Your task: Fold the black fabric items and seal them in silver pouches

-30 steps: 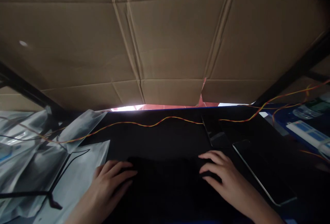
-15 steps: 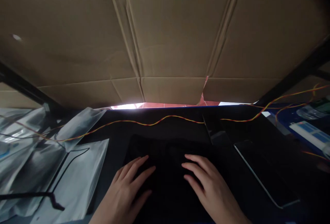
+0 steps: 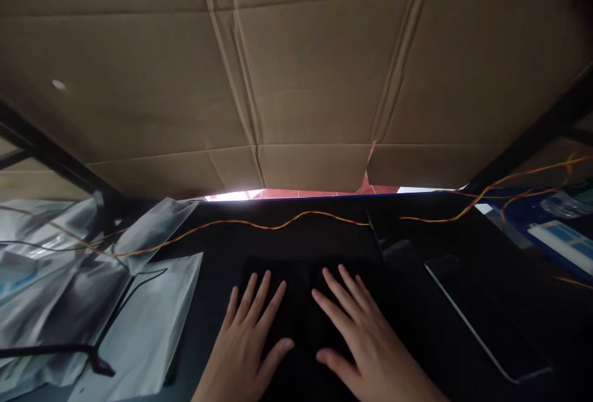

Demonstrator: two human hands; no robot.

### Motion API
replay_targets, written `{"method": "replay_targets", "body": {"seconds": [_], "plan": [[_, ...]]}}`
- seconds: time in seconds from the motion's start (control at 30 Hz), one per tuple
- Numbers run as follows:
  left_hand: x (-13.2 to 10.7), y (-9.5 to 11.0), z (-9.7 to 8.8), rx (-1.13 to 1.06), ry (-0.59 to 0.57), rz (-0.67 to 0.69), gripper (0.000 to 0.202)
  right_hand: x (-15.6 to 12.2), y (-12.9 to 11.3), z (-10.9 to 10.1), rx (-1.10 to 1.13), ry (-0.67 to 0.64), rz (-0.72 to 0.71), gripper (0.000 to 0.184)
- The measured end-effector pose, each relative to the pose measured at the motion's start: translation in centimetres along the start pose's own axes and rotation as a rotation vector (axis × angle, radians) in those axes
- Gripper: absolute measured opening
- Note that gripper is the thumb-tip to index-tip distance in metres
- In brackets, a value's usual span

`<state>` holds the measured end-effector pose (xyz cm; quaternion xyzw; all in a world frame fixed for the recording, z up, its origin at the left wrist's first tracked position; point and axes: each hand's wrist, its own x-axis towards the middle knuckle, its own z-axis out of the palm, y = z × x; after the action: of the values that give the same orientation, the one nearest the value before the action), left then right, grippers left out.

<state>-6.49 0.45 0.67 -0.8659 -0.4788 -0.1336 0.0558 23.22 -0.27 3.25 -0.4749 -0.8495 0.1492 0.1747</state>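
Observation:
My left hand (image 3: 246, 346) lies palm down with its fingers spread on a dark piece that looks like black cloth (image 3: 300, 309). Across from it, my right hand (image 3: 365, 337) rests flat on the same cloth, fingers also apart. Nothing is held in either hand. The cloth's far edge shows only faintly, because it is nearly as dark as the black tabletop (image 3: 222, 244) under it. Its near part runs out of the picture between my wrists.
Clear plastic bags (image 3: 143, 322) and black-framed glasses (image 3: 99, 362) are at the left. A twisted red-yellow wire (image 3: 259, 225) crosses the back. A phone-like slab (image 3: 486, 322) and a small dark object (image 3: 386, 235) lie right. Cardboard (image 3: 315, 75) stands behind.
Both hands have flattened and their fingers have spread wider on the black cloth. My left hand has shifted right, closer to my right hand. The camera view has tilted slightly.

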Motion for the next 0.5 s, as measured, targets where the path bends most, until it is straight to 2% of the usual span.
{"method": "replay_targets", "body": {"seconds": [0.07, 0.13, 0.2, 0.27, 0.37, 0.43, 0.5], "plan": [[-0.1, -0.4, 0.5, 0.022, 0.012, 0.0, 0.085, -0.2, 0.4, 1.1, -0.012, -0.061, -0.013, 0.09], [-0.1, -1.0, 0.3, 0.032, 0.005, 0.022, 0.086, -0.3, 0.9, 1.3, -0.003, -0.094, -0.022, 0.091], [0.2, -1.4, -0.2, 0.04, 0.001, 0.04, 0.085, -0.1, 1.3, 0.8, 0.0, -0.046, -0.014, 0.078], [1.0, -1.8, -0.5, 0.052, 0.027, 0.014, 0.075, 0.6, 1.9, 0.2, -0.041, 0.104, 0.039, 0.059], [3.2, -2.7, 0.0, 0.082, 0.102, -0.075, 0.057, 2.4, 3.6, -0.5, -0.161, 0.333, 0.186, 0.046], [4.8, -3.6, 0.4, 0.094, 0.124, -0.117, 0.054, 3.5, 5.1, -0.8, -0.203, 0.378, 0.244, 0.033], [5.8, -4.4, 0.0, 0.092, 0.131, -0.129, 0.048, 4.1, 6.1, -1.4, -0.197, 0.375, 0.235, 0.021]]}}
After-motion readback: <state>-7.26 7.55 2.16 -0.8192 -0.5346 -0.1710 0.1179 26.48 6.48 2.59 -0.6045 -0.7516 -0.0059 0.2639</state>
